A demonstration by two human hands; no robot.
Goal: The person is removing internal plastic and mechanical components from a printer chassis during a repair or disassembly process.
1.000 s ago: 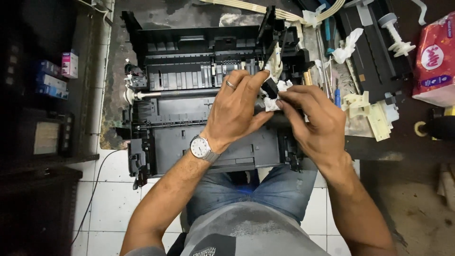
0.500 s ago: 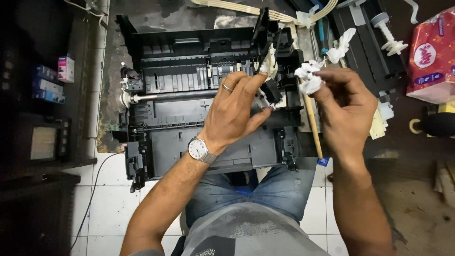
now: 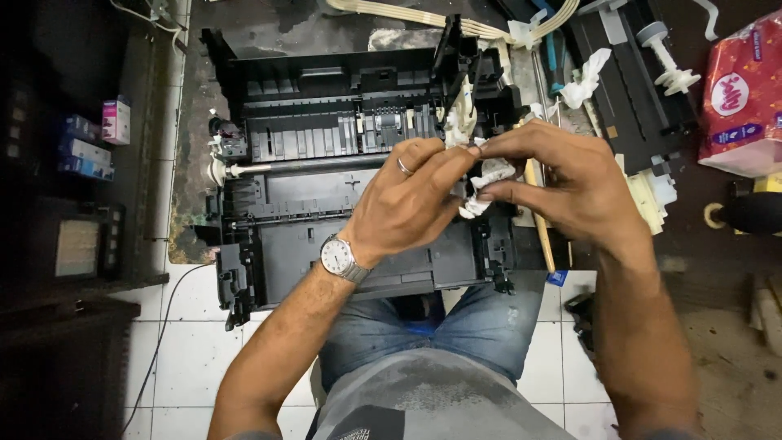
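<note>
A black, opened printer chassis (image 3: pixel 309 204) lies on the floor in front of my knees. Over its right side, my left hand (image 3: pixel 411 204), with a ring and a wristwatch, pinches a crumpled white tissue (image 3: pixel 489 181). My right hand (image 3: pixel 562 179) grips the same tissue from the right, fingertips meeting my left hand's. Whatever may be wrapped inside the tissue is hidden. A second stained tissue wad (image 3: pixel 461 114) sticks up from the printer's carriage area just behind my hands.
A wooden stick (image 3: pixel 539 220) lies along the printer's right edge. A red tissue pack (image 3: pixel 743 98), a white roller part (image 3: pixel 668 57) and a black panel (image 3: pixel 619 90) sit at the right. Small boxes (image 3: pixel 102 134) stand on the dark shelf at left.
My right hand came back from the right with the white tissue and joined my left hand over the printer's right side. The view is also nearer.
</note>
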